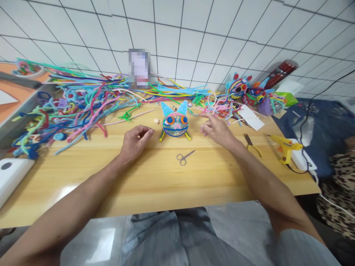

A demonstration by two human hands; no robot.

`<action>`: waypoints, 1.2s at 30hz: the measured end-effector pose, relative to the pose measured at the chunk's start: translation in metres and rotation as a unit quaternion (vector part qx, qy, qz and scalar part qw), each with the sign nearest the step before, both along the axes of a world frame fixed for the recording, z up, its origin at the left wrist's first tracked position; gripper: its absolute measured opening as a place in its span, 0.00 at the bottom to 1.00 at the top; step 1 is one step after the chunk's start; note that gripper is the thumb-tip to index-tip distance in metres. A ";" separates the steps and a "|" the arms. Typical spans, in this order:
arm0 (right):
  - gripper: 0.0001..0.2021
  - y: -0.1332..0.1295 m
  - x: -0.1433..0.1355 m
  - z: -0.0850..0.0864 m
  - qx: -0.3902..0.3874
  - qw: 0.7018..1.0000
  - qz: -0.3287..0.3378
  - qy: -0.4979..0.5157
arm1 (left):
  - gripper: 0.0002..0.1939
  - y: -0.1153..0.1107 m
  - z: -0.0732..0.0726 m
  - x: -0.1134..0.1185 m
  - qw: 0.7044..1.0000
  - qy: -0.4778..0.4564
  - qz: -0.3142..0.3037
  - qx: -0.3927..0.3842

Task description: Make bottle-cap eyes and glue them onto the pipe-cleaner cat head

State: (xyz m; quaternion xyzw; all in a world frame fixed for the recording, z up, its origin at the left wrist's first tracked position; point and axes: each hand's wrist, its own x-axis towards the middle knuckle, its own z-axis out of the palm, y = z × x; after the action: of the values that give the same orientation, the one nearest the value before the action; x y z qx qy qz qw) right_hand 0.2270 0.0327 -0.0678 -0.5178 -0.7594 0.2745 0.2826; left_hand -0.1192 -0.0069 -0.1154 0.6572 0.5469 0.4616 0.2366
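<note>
A round clear figure (175, 126) with blue pointed ears, orange-and-blue eyes and yellow feet stands upright on the wooden table (155, 184). To its left my left hand (136, 142) rests on its side, fingers curled together and nothing visible in them. My right hand (216, 129) is to the right of the figure, its index finger stretched out and the others partly bent, holding nothing. Neither hand touches the figure. Small scissors (183, 158) lie in front of it, and a small pale piece (156, 121) lies at its left.
Colourful pipe cleaners (80, 107) are heaped at the back left. A phone (139, 69) leans on the tiled wall. On the right are pliers (252, 145), a yellow glue gun (285, 147), a white card (252, 117) and other figures (237, 88). Leopard-print cloth shows at the right edge.
</note>
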 end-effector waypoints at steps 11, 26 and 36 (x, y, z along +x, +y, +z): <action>0.08 0.029 -0.018 0.008 -0.047 0.996 0.063 -0.029 | 0.13 0.001 -0.001 0.001 1.000 -0.002 -0.019 0.011; 0.10 -0.001 -0.029 0.000 -0.013 0.999 -0.028 0.007 | 0.24 -0.003 -0.011 0.005 0.990 0.049 -0.065 0.118; 0.05 0.009 -0.041 -0.003 -0.047 0.997 -0.018 0.052 | 0.19 -0.002 -0.013 0.004 0.986 0.075 -0.095 0.110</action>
State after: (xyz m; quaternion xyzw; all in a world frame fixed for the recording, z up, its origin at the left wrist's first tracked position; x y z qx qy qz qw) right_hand 0.1862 0.0422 -0.0710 -0.5293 -0.7203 0.3314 0.3020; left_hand -0.1148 -0.0088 -0.1281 0.7611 0.4440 0.4435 0.1639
